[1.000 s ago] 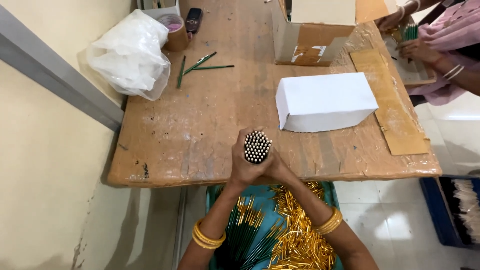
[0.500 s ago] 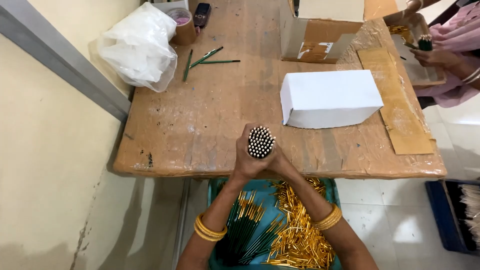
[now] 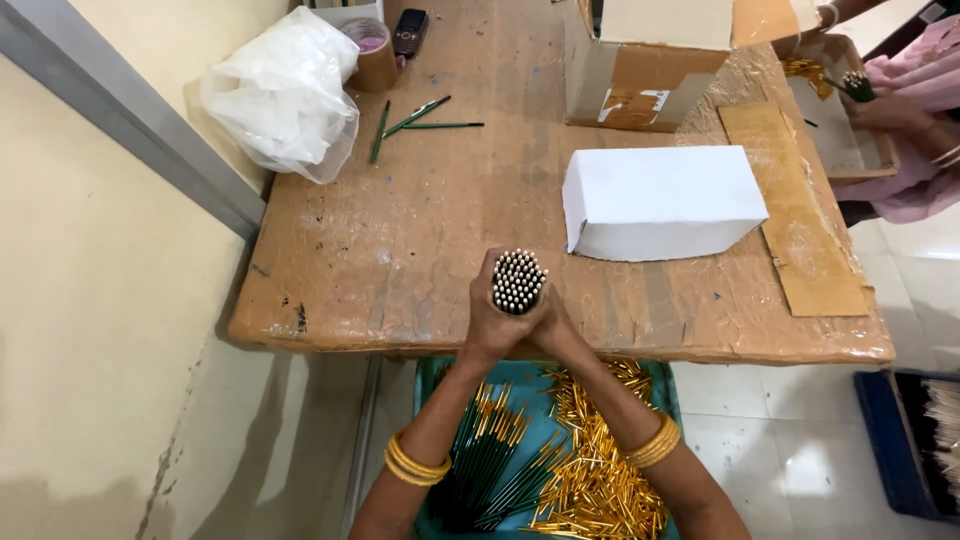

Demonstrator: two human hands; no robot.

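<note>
Since earlier frame: hands and pencil bundle [image 3: 518, 281] barely shifted, held upright at table [image 3: 400, 250] front edge, frame centre. Left hand [image 3: 487, 318] and right hand [image 3: 553, 325] closed tight round bundle; tips level. White box [image 3: 660, 200] just right.

Both forearms rise from bottom edge, converging at table's near edge. Left hand [image 3: 490, 318] and right hand [image 3: 550, 325] pressed together, fingers curled inward, closed tight around upright bundle. Wrists bent slightly toward each other. Gold bangles on each wrist. Elbows apart, out of frame.
</note>
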